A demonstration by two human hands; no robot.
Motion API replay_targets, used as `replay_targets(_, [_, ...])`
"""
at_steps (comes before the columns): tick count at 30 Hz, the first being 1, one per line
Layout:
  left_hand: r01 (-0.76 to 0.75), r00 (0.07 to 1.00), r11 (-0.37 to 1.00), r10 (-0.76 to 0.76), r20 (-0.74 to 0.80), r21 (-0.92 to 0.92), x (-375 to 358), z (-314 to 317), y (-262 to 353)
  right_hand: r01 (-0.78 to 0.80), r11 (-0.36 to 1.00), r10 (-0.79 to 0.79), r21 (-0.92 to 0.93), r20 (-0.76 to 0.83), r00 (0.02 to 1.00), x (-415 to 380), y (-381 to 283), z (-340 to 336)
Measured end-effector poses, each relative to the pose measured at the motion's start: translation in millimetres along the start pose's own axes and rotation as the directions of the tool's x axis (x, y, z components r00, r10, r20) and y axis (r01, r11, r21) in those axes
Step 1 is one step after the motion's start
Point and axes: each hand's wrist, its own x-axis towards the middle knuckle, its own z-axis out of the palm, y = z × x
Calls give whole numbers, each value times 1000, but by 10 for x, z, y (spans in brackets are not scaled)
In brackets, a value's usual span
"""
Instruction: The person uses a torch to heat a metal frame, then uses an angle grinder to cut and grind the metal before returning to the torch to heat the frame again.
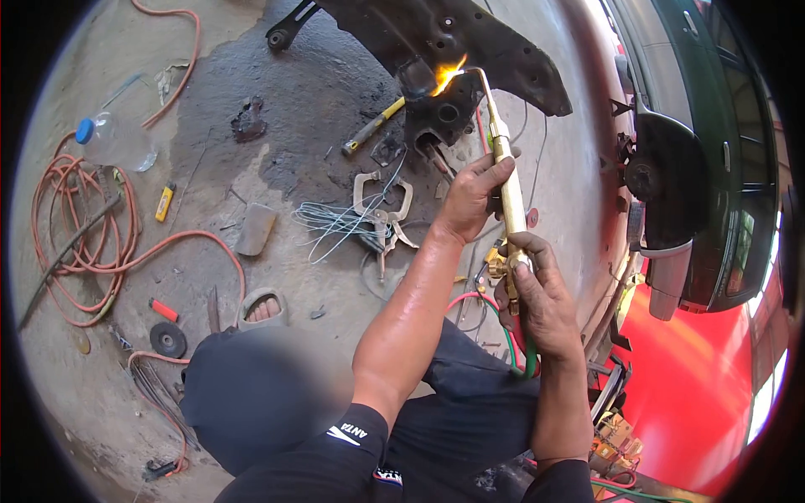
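My left hand is wrapped round the middle of a brass gas torch. Lower down, my right hand grips the torch near its valves, where red and green hoses hang below. An orange flame burns at the tip of the torch's bent nozzle, against a dark metal part at the top. Just left of the flame, a hammer with a yellow and black handle touches or lies by the part.
Locking pliers and thin wire lie on the floor. Coiled orange hose, a plastic bottle and a grinding disc are at left. A person's capped head is at lower left; a dark vehicle stands right.
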Motion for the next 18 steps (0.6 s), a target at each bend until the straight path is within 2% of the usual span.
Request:
replay_targets(4, [-5,999,995,0,52,103,-56,-110,118,-84,995,80,63,50,996,-37,-61,-40])
replay_targets(5, [0,1000,993,-2,17,119,-69,-97,139,-107,994,107,33,17,994,-36,-113,-19])
replay_targets(8, [75,987,933,-18,-161,352,-86,-89,166,-136,991,137,14,-46,990,24,-81,-15])
replay_targets(9, [120,951,848,51,-305,516,-114,8,191,-109,994,110,17,-54,992,66,-31,-27])
replay_targets(11, [92,932,588,234,-278,803,-198,222,248,-114,993,114,2,-54,992,106,-24,-42])
replay_targets(13, [64,908,289,381,-176,955,-249,332,210,-117,993,115,-26,-56,992,113,-50,-28])
replay_targets(16, [53,916,373,351,-194,926,-301,421,308,-105,992,100,-70,-60,993,120,-93,15])
replay_targets(18, [29,916,358,364,-168,933,-275,392,368,-89,994,84,-60,-74,994,133,-102,69])
